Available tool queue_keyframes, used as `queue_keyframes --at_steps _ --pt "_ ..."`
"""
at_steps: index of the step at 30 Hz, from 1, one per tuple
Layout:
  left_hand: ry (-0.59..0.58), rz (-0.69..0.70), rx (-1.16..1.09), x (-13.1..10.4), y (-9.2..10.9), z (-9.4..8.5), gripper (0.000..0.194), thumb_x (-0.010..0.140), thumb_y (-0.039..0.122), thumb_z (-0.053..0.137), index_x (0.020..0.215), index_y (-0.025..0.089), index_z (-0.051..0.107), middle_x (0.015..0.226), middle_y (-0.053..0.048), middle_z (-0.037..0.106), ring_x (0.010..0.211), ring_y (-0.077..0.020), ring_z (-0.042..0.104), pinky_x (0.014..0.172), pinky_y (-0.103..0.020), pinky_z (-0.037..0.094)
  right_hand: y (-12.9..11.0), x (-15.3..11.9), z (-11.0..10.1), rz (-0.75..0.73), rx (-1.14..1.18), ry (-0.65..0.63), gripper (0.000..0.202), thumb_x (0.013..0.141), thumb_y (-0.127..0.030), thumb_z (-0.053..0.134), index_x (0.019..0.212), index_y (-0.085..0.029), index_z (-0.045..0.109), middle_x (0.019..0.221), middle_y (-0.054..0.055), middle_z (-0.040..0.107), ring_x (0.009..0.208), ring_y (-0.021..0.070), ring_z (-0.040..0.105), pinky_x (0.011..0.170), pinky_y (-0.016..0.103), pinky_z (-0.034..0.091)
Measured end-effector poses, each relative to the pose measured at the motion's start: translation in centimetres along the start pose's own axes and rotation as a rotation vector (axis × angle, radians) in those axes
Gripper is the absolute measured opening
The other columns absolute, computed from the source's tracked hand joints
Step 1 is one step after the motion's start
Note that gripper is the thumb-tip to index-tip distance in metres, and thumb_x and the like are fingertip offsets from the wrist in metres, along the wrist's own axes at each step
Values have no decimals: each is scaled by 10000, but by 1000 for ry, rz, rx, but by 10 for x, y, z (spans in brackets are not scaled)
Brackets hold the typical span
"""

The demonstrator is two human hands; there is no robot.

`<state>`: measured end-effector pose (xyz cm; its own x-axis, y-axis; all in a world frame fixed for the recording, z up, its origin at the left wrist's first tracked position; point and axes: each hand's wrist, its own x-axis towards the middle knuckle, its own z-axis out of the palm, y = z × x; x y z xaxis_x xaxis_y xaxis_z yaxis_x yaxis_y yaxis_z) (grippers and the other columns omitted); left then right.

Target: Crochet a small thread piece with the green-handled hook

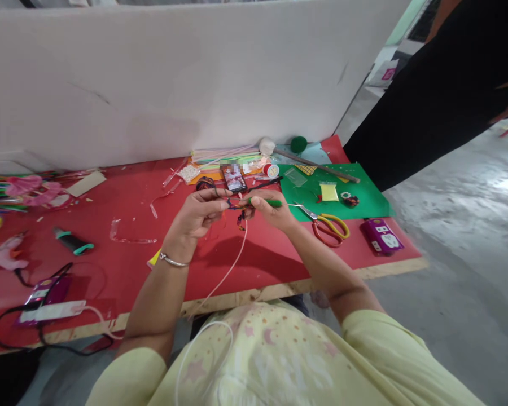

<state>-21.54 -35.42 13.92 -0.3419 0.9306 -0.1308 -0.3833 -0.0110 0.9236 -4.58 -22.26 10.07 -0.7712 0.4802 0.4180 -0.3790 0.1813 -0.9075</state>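
Yellow shirt [275, 349] nearest. Left hand [192, 217] pinches multicoloured yarn [233, 205]; right hand [275, 211] grips green-handled tool [266, 202]. Clear packet [329, 184] holds yellow material [329, 193]; small bag [185, 178] holds white beads [189, 171].

Glossy green plastic handle [271, 202]

scissors [332, 225], spool [272, 171] and glue gun [6, 254] suggest a craft workshop.
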Motion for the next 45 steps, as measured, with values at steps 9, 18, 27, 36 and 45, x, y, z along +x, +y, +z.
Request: queue_keyframes --at_steps 9,18,27,36,45 --pt "-84 -83 27 3 4 -8 287 549 137 887 826 125 813 549 21 566 392 2 296 405 -172 188 -25 2 -17 -9 -67 -178 370 967 -483 657 934 -144 800 779 59 775 652 153 754 623 236 622" --pt "113 156 94 5 -17 27 340 551 151 877 887 140 826 588 11 637 427 -29 379 434 -191 265 6 -2 10 177 134 96 577 914 -731 561 821 -177 693 641 -23 605 445 86 547 426 215 485" --pt "470 486 376 10 -46 42 416 697 264 823 1100 166 797 794 -7 737 690 -126 626 679 -248 519 8 -5 25 -149 -509 331 496 1016 -611 489 834 -186 670 772 45 653 710 147 609 677 274 491" --pt "-77 -42 42 4 -9 16 308 544 181 916 823 129 796 740 -53 715 439 -8 327 424 -193 232 15 6 7 57 -13 149 639 942 -750 484 731 -175 668 600 -9 566 454 91 492 441 224 442" --pt "-120 32 454 -9 4 1 284 625 237 904 889 157 839 800 -64 760 663 -125 630 619 -235 483 1 13 -18 337 78 -77 506 846 -610 700 689 -128 706 576 19 689 368 87 532 339 186 441"
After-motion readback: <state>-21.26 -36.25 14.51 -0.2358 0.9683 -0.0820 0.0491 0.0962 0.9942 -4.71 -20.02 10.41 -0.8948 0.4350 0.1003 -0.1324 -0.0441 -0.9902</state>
